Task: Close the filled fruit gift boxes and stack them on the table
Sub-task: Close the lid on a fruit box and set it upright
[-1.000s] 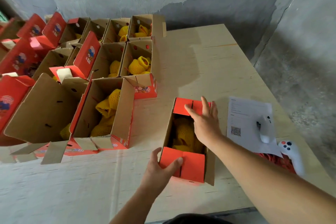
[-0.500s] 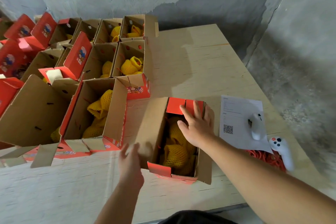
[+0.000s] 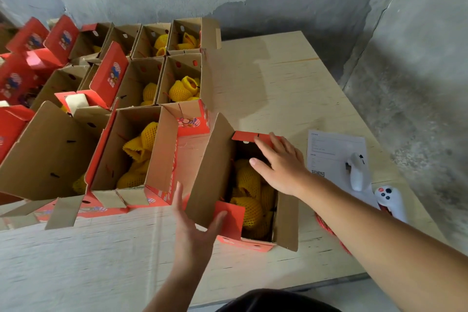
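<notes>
Box point(image 3: 255, 200) being closed sits near the front edge of the table point(image 3: 266, 83), full of netted yellow fruit point(image 3: 249, 185), just right of the other open boxes point(image 3: 136, 149). Right hand point(image 3: 282, 164), fingers straight, presses the far red flap point(image 3: 249, 136) down. Left hand point(image 3: 193, 230), spread wide and holding nothing, touches the tall left flap point(image 3: 210, 167) and the near red flap point(image 3: 229, 215). Best approach, likely: tuck both end flaps first, then fold the tall flap over while steadying the box.
</notes>
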`<action>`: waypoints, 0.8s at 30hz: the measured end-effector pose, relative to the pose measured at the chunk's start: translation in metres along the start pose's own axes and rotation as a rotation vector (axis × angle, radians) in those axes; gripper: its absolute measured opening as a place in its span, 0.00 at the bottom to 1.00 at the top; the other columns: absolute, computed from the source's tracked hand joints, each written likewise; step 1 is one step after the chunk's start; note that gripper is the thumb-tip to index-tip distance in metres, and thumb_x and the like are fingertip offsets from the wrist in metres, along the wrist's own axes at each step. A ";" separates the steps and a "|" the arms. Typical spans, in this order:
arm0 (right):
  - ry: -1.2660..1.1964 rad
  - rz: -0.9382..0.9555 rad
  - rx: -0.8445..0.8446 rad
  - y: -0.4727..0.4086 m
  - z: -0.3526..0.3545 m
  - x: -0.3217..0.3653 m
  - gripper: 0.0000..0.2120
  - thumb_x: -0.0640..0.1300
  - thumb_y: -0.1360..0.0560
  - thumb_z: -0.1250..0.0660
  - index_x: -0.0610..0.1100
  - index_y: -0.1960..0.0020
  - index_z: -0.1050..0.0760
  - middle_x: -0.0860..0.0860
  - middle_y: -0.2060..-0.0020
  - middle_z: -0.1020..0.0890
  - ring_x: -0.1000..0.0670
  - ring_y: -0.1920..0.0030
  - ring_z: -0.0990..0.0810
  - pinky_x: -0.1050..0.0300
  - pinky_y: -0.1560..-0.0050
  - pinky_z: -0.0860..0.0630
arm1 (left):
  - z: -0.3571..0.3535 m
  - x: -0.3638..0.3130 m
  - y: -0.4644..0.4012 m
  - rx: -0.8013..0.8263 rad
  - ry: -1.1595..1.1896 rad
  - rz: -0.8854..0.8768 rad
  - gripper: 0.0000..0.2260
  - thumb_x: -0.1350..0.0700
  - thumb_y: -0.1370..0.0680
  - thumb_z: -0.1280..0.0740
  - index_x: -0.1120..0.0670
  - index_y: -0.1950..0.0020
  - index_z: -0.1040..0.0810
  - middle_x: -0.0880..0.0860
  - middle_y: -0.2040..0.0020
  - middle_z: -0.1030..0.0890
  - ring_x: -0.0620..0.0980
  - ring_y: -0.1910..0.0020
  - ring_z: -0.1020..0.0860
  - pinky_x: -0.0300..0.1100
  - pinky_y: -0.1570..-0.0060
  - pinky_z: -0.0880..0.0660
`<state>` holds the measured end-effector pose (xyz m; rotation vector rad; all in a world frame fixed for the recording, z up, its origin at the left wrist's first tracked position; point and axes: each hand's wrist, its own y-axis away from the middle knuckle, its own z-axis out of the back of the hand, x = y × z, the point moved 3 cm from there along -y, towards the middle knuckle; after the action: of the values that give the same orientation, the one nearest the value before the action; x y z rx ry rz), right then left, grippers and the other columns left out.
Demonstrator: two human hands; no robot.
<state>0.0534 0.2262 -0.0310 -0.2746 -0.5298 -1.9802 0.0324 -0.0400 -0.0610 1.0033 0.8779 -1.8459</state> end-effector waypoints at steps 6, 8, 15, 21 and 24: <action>-0.186 0.424 -0.208 0.104 -0.026 0.031 0.40 0.75 0.23 0.47 0.61 0.17 0.53 0.52 0.16 0.59 0.46 0.17 0.61 0.38 0.22 0.52 | -0.017 0.005 0.003 -0.108 -0.195 -0.205 0.47 0.64 0.32 0.18 0.49 0.21 0.41 0.57 0.29 0.28 0.55 0.30 0.26 0.63 0.41 0.19; -0.060 0.499 -0.280 0.122 -0.044 0.035 0.41 0.70 0.22 0.39 0.55 0.16 0.48 0.46 0.16 0.57 0.40 0.17 0.56 0.36 0.23 0.47 | -0.020 0.009 0.003 -0.075 -0.193 -0.202 0.46 0.64 0.30 0.19 0.46 0.21 0.42 0.58 0.29 0.28 0.57 0.31 0.25 0.64 0.43 0.19; 0.169 0.527 -0.457 0.080 -0.037 0.030 0.32 0.60 0.21 0.32 0.46 0.22 0.32 0.42 0.18 0.41 0.39 0.22 0.34 0.41 0.28 0.29 | -0.009 0.018 -0.002 -0.034 -0.054 -0.124 0.52 0.62 0.28 0.21 0.40 0.17 0.51 0.46 0.32 0.26 0.44 0.46 0.20 0.42 0.52 0.17; 0.204 0.633 -0.310 0.078 -0.066 0.033 0.20 0.58 0.19 0.37 0.50 0.32 0.22 0.45 0.24 0.32 0.40 0.27 0.31 0.37 0.29 0.31 | -0.027 0.012 -0.006 0.047 -0.029 -0.048 0.47 0.62 0.22 0.25 0.29 0.20 0.50 0.26 0.32 0.37 0.32 0.40 0.27 0.23 0.51 0.25; 0.181 0.484 -0.291 0.073 -0.071 0.034 0.24 0.62 0.24 0.35 0.52 0.32 0.23 0.44 0.24 0.35 0.38 0.25 0.36 0.34 0.29 0.30 | -0.028 0.018 -0.007 0.067 -0.031 -0.014 0.42 0.62 0.19 0.29 0.33 0.18 0.51 0.23 0.32 0.40 0.26 0.41 0.30 0.20 0.54 0.29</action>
<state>0.1060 0.1378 -0.0615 -0.3620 -0.0442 -1.5811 0.0288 -0.0197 -0.0874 1.0091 0.8117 -1.9089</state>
